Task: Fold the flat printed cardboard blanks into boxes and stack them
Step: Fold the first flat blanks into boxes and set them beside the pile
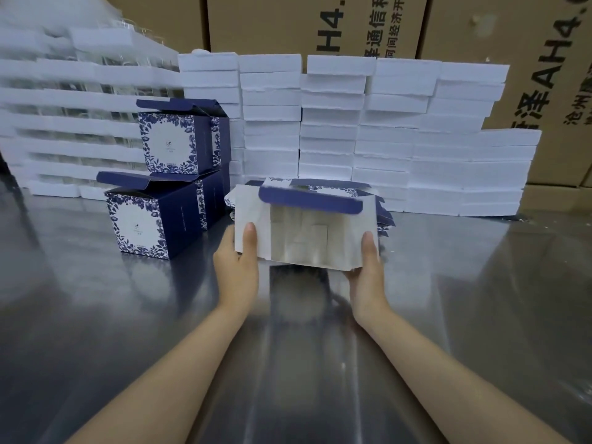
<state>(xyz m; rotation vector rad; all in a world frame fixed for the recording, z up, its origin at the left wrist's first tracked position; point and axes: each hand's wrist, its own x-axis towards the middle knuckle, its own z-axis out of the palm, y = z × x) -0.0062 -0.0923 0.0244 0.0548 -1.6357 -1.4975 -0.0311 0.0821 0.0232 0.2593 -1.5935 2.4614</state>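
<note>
- Currently, head view only: half-formed cardboard blank [307, 225] held up above the steel table [96, 315], just right of the folded-box stack, plain inner face toward the camera, blue flap along its top edge, blurred with motion.
- Left hand [237, 264] gripping the blank's left edge, thumb laid on the inner face, remaining fingers hidden behind the card.
- Right hand [368, 270] gripping the blank's lower right corner, thumb on the front, fingers curled underneath.
- Judged as mid-fold: panels opening into a tube, bottom and lid flaps apparently not yet tucked; hard to confirm through the blur.
- Done so far, left of the held blank: lower folded box [150, 219] standing on the table, upper folded box [179, 142] set on the row below and a little further back, both with lid flaps raised and unclosed. Further blue box sides showing behind them; exact count impossible to tell.
- Left to do, directly behind the held blank: pile of flat blanks [382, 216] lying on the table, mostly hidden, only printed edges peeking out right of the held piece.
- Behind everything: white foam slabs [384, 139] stacked in columns, brown shipping cartons [464, 27] beyond them.
- Overall judgement: early-to-middle stage, a few boxes built, one in hand, an unknown number waiting.
</note>
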